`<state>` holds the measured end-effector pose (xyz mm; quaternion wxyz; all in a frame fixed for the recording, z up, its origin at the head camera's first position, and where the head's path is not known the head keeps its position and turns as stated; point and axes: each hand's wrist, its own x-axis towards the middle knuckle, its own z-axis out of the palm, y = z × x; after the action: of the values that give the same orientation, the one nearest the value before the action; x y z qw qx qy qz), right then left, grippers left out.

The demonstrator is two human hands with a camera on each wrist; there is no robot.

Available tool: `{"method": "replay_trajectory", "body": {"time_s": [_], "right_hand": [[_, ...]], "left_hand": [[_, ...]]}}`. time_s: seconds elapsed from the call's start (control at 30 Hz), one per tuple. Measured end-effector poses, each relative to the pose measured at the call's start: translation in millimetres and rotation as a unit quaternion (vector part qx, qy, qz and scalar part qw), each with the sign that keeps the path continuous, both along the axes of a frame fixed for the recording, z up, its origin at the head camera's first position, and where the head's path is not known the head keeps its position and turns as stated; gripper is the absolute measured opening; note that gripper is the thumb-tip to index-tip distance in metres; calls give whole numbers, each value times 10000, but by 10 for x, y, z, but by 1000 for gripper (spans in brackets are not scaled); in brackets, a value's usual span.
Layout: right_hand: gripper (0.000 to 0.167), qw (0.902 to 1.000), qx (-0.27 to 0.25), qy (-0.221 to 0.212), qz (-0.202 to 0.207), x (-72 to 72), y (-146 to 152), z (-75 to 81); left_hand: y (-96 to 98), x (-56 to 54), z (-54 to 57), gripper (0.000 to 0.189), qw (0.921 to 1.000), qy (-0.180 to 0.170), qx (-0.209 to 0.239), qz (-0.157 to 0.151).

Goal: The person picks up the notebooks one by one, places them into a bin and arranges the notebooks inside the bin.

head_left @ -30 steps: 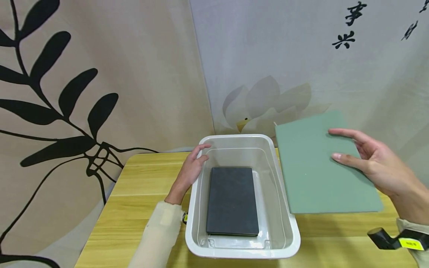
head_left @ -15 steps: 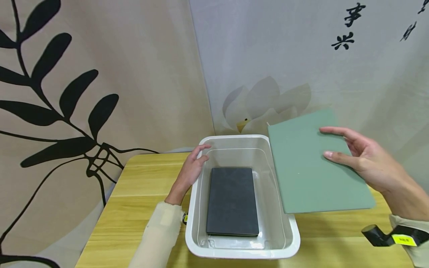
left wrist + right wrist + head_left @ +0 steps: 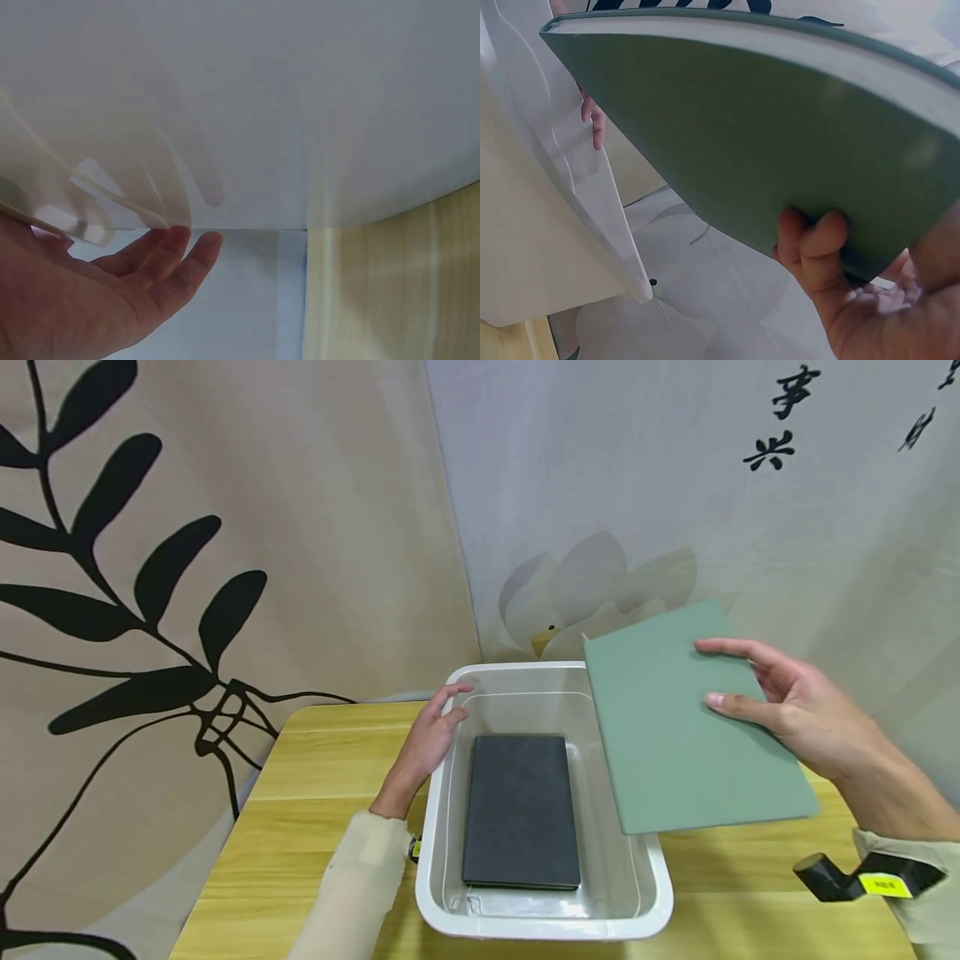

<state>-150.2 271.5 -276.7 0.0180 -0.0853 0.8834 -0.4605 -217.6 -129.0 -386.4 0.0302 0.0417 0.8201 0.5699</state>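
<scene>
A pale green hardcover notebook (image 3: pixel 686 752) is held tilted in the air over the right side of a white plastic tub (image 3: pixel 442 860). My right hand (image 3: pixel 802 714) grips it by its right edge, thumb and index finger on the cover facing the head camera. In the right wrist view other fingers (image 3: pixel 821 247) press its opposite cover, and the white page edges show. My left hand (image 3: pixel 431 735) holds the tub's left rim, and in the left wrist view its fingers (image 3: pixel 176 270) lie against the outer wall. A dark grey notebook (image 3: pixel 521 810) lies flat inside the tub.
The tub stands on a yellow wood-grain table (image 3: pixel 300 827). Behind it hangs a beige and white cloth backdrop (image 3: pixel 337 527) with a dark leaf print and black characters. A black device with a yellow label (image 3: pixel 870 877) is strapped to the right wrist.
My right hand has carried the green notebook leftward, a little further over the tub, tilting it slightly. The left hand, tub and dark notebook have stayed put.
</scene>
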Motion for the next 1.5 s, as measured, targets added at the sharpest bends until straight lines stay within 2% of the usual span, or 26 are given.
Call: {"method": "replay_trajectory", "body": {"time_s": [0.33,0.87,1.17,1.5], "right_hand": [[55,9995,-218,-48,225,-10,-120,10],[56,9986,-287,-142,414,-29,-274,14],[54,9982,-421,-183,379,-46,-362,11],[54,9981,-329,-284,425,-54,-431,39]], "left_hand": [[-9,6,-2,39,10000,23,-16,34],[-13,25,-31,40,10000,-10,-15,24],[-21,17,-38,38,9999,43,-104,-3],[-15,-23,-15,38,9998,107,-180,-14]]}}
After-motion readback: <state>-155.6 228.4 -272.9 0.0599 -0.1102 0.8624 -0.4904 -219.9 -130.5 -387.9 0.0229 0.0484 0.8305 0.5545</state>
